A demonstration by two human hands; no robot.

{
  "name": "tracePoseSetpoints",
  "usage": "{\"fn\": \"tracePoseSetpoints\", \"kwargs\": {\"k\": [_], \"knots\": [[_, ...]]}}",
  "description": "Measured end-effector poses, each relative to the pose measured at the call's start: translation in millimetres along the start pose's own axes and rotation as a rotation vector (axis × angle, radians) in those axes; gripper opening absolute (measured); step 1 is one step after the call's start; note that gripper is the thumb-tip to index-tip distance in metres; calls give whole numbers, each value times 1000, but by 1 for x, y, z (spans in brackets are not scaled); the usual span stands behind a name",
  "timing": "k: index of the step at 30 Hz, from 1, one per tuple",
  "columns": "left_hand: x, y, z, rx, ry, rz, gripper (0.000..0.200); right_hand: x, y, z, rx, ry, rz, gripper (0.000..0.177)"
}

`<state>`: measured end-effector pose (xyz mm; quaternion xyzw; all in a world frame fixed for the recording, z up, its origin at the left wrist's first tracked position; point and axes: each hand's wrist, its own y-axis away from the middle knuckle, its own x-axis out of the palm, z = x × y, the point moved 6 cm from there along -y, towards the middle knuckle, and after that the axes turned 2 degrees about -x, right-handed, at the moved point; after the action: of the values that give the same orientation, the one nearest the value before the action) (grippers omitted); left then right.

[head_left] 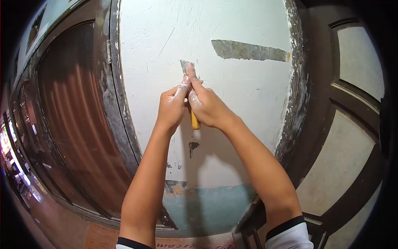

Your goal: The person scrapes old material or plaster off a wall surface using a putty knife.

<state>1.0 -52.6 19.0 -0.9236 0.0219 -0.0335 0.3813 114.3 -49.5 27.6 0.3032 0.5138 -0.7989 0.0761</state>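
Both my hands are closed together on a scraper, its yellow handle sticking out below them. A corner of its flat metal blade shows above the fingers, right at the white wall. My left hand grips from the left side, thumb pointing up. My right hand wraps the tool from the right, with a finger or thumb reaching up along the blade. White powder coats the fingers of both hands. Most of the handle is hidden inside the grip.
Up to the right, a long grey patch of bare surface breaks the white coat. Lower down are a small dark chip and a blue-green band. A dark-framed door with a reddish curtain stands left, a brown panelled door right.
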Motion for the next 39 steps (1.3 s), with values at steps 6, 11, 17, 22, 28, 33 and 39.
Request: {"fn": "tracePoseSetpoints", "kwargs": {"k": [6, 11, 17, 22, 28, 33, 39], "knots": [[-5, 0, 9, -145, -9, -123, 43, -18, 21, -5, 108, 203, 181, 67], [-1, -11, -8, 297, -615, -289, 48, -80, 32, -22, 91, 681, 59, 42], [28, -16, -21, 309, -949, -368, 41, -153, 13, -56, -153, 920, -261, 40], [49, -20, -27, 557, -1073, -422, 40, -174, -23, -80, -261, 1088, -448, 61], [57, -19, -24, 425, -1259, -477, 40, -163, -24, -91, -264, 1036, -581, 62], [67, -2, 4, 329, -1453, -395, 69, -163, -21, -93, -277, 1019, -588, 59], [66, -39, -15, 394, -1438, -415, 74, -162, -19, -91, -274, 1011, -623, 57]]}}
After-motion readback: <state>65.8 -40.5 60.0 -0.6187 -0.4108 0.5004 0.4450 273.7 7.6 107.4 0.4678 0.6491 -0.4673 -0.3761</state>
